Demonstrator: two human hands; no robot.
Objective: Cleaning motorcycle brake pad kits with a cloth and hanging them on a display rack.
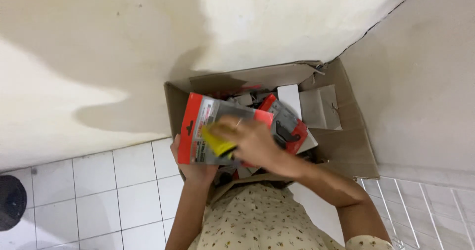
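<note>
Package: red-and-grey blister pack (208, 126), which we lift above the cardboard box (354, 146).
Left hand (190, 168): grips its lower edge, steadying it.
Right hand (250, 141): presses a yellow cloth (216, 142) on its front.

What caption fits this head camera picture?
Left hand holds a red-edged pack over an open cardboard box; right hand rests on it.

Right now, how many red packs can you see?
2: one pack held between both hands above the box; a second lies in the box behind the right hand. More may be hidden.
</note>
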